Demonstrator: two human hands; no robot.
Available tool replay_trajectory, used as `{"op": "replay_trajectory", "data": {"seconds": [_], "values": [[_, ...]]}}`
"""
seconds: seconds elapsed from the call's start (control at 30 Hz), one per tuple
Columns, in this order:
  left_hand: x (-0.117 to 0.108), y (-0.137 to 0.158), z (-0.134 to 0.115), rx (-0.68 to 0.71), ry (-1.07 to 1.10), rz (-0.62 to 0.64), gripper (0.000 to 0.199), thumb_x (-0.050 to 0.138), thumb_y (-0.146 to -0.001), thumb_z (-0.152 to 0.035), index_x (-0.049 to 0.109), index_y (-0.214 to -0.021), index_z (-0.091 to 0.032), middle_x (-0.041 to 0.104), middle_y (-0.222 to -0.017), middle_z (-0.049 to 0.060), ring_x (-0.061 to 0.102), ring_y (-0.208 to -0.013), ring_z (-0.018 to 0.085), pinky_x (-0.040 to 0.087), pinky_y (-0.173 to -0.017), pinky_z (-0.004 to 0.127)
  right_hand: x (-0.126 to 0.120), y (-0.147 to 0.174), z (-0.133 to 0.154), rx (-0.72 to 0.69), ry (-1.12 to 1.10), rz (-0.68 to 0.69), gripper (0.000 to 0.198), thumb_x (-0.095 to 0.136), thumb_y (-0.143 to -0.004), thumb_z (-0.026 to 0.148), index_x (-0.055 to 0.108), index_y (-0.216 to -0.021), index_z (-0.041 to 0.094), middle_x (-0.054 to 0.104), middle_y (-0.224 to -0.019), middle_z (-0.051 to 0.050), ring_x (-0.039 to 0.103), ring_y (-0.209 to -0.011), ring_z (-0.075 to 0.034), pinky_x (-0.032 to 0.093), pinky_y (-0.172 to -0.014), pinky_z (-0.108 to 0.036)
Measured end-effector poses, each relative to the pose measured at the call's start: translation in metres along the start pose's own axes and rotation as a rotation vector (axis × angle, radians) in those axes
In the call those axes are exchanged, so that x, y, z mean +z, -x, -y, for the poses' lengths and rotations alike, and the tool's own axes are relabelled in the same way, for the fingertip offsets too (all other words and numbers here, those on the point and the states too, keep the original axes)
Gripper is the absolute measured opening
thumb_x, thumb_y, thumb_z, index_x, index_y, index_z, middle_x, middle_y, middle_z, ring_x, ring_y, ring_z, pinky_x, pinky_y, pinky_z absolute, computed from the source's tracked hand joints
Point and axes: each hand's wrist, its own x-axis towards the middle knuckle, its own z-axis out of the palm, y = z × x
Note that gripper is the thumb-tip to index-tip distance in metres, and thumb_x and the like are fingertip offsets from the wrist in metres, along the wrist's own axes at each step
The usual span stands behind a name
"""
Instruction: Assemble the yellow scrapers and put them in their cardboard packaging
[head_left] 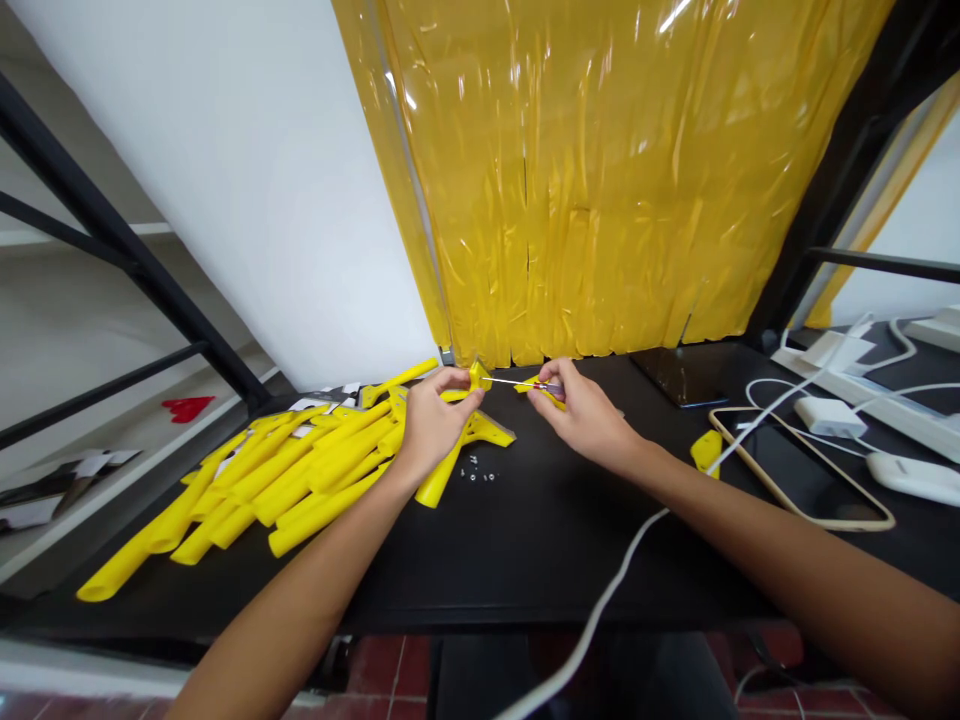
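Note:
My left hand (435, 422) is closed, pinching a small yellow plastic piece (478, 374) between thumb and fingers. My right hand (583, 412) grips the handle of a screwdriver (514, 382) held level. Its thin shaft points left, and its tip meets the yellow piece; whether it sits in a screw is too small to tell. Another yellow part (531, 384) lies behind the shaft, partly hidden by my right fingers. Below my left hand rests a yellow scraper (487, 431) with a flared head. Several tiny screws or nuts (474, 476) are scattered on the black tabletop (540, 540).
Left of my hand, yellow tubular-handled scrapers (300, 470) lie heaped. On the right are a phone in a pale case (806, 470), a yellow piece (706, 453), a charger (831, 416) and a power strip (892, 395). A white cable (622, 570) crosses my right forearm. Yellow plastic curtain (585, 200) hangs behind.

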Motion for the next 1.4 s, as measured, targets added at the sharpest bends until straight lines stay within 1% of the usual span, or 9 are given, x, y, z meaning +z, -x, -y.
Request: {"op": "replay_trajectory", "data": {"seconds": [0.1, 0.2, 0.4, 0.6, 0.77, 0.87, 1.0, 1.17, 1.4], "values": [[-0.001, -0.002, 0.001, -0.007, 0.003, -0.017, 0.015, 0.075, -0.076, -0.028, 0.069, -0.086, -0.019, 0.073, -0.087, 0.004, 0.07, -0.082, 0.019, 0.056, -0.076, 0.032, 0.001, 0.001, -0.001, -0.029, 0.013, 0.018, 0.019, 0.053, -0.096, 0.039, 0.06, -0.102, 0.023, 0.071, -0.091, -0.005, 0.065, -0.079, -0.021, 0.045, -0.07, -0.03], [-0.001, -0.001, 0.002, -0.004, -0.004, -0.023, 0.015, 0.075, -0.076, -0.029, 0.07, -0.087, -0.019, 0.073, -0.088, 0.004, 0.07, -0.083, 0.02, 0.056, -0.075, 0.031, 0.001, 0.0, -0.002, -0.032, 0.055, 0.061, 0.027, 0.043, -0.101, 0.04, 0.066, -0.098, 0.025, 0.072, -0.089, -0.004, 0.066, -0.08, -0.021, 0.045, -0.074, -0.032], [0.0, 0.0, 0.006, -0.006, -0.001, -0.003, 0.016, 0.075, -0.076, -0.028, 0.068, -0.088, -0.019, 0.073, -0.087, 0.004, 0.07, -0.083, 0.019, 0.056, -0.08, 0.033, 0.006, -0.001, -0.007, 0.026, -0.005, -0.002, 0.025, 0.057, -0.093, 0.042, 0.055, -0.109, 0.022, 0.07, -0.091, -0.005, 0.064, -0.076, -0.02, 0.044, -0.067, -0.03], [-0.001, -0.003, 0.006, -0.02, 0.041, -0.001, 0.017, 0.076, -0.075, -0.028, 0.066, -0.086, -0.019, 0.072, -0.085, 0.003, 0.07, -0.081, 0.018, 0.056, -0.078, 0.032, 0.0, -0.001, -0.002, -0.004, 0.081, 0.048, 0.026, 0.046, -0.099, 0.043, 0.063, -0.096, 0.023, 0.073, -0.088, -0.006, 0.067, -0.081, -0.023, 0.045, -0.071, -0.031], [-0.001, -0.003, 0.004, -0.02, 0.051, 0.001, 0.017, 0.075, -0.074, -0.027, 0.064, -0.084, -0.019, 0.071, -0.083, 0.002, 0.069, -0.08, 0.018, 0.056, -0.08, 0.033, -0.002, 0.0, 0.003, 0.036, 0.134, 0.037, 0.023, 0.053, -0.096, 0.04, 0.054, -0.111, 0.023, 0.073, -0.098, -0.007, 0.068, -0.082, -0.024, 0.044, -0.068, -0.031], [-0.001, -0.003, 0.003, -0.019, 0.046, 0.005, 0.017, 0.075, -0.074, -0.027, 0.062, -0.083, -0.02, 0.07, -0.083, 0.002, 0.069, -0.081, 0.019, 0.055, -0.081, 0.033, -0.003, -0.001, 0.001, -0.024, 0.173, 0.046, 0.021, 0.046, -0.1, 0.039, 0.058, -0.104, 0.023, 0.073, -0.095, -0.008, 0.068, -0.083, -0.024, 0.043, -0.07, -0.031], [-0.001, -0.003, 0.002, -0.036, 0.054, 0.01, 0.018, 0.075, -0.073, -0.028, 0.062, -0.083, -0.019, 0.069, -0.082, 0.002, 0.069, -0.081, 0.019, 0.055, -0.079, 0.032, -0.004, -0.002, -0.001, -0.049, 0.208, 0.08, 0.031, 0.04, -0.102, 0.042, 0.063, -0.094, 0.023, 0.073, -0.089, -0.007, 0.068, -0.084, -0.024, 0.043, -0.071, -0.031], [0.0, -0.002, 0.001, -0.041, 0.073, 0.028, 0.017, 0.075, -0.074, -0.026, 0.062, -0.083, -0.019, 0.068, -0.082, 0.002, 0.069, -0.08, 0.018, 0.056, -0.077, 0.03, -0.004, -0.002, -0.002, -0.003, 0.168, 0.087, 0.024, 0.05, -0.098, 0.041, 0.059, -0.11, 0.023, 0.072, -0.093, -0.006, 0.066, -0.078, -0.022, 0.041, -0.067, -0.03], [-0.002, -0.003, 0.002, 0.019, 0.057, 0.05, 0.015, 0.074, -0.076, -0.026, 0.066, -0.088, -0.02, 0.071, -0.086, 0.002, 0.07, -0.083, 0.018, 0.056, -0.084, 0.032, -0.007, -0.007, -0.004, -0.022, 0.009, 0.152, 0.036, 0.04, -0.101, 0.043, 0.062, -0.082, 0.021, 0.067, -0.074, -0.002, 0.061, -0.071, -0.018, 0.04, -0.065, -0.028]]}}
